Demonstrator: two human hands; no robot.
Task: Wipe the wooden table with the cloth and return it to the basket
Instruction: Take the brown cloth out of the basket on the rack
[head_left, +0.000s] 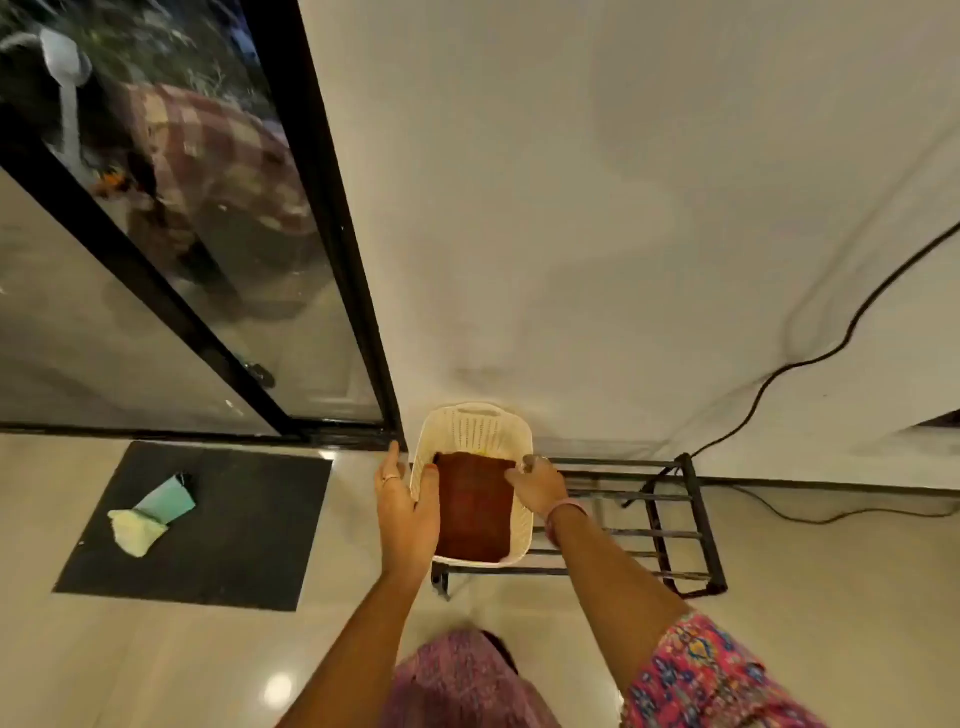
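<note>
Fingers (395, 462) of the left hand (408, 512) lie straight along the outer left wall of the basket (480, 426), with the thumb hooked over the rim and touching the left edge of the cloth (475, 506). On the other side, the right hand (537, 486) reaches over the right rim, its fingers curled down onto the cloth's upper right corner; whether they pinch it or only press on it cannot be told. A ring shows on each hand and a bangle sits on the right wrist.

The brown cloth lies folded flat inside the white basket, filling most of its floor. The basket stands on the left end of a low black rack (670, 525) set against the wall (571, 208).

A black cable (810, 364) runs down the wall and along the floor to the right of the rack. To the left, a dark mat (249, 519) lies on the tiled floor before a black-framed glass door (208, 234), and on the mat rest a crumpled pale yellow rag (136, 530) and a green item (169, 501) touching it. A pink patterned sleeve (706, 675) covers the right upper arm.
</note>
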